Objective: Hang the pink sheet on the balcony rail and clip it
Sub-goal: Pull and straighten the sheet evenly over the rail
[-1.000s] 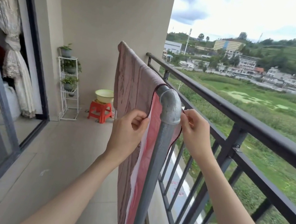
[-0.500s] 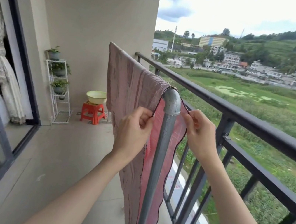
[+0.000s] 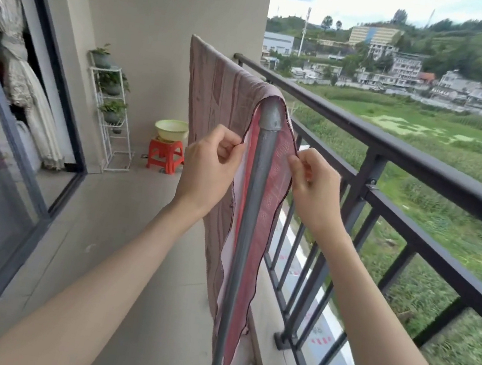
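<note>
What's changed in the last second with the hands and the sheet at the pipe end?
The pink sheet now covers the top of the grey pipe's elbow, which was bare a second ago. The right hand has come round from behind the pipe and pinches the outer edge in plain view. The left hand keeps its pinch on the inner edge. The sheet stays draped; no clip shows.

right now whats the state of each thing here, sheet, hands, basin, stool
pink sheet: draped over the grey pipe rail, no clip visible
left hand: pinching the sheet's left edge
right hand: pinching the sheet's right edge
basin: upright on the stool
orange stool: standing on the floor
</note>
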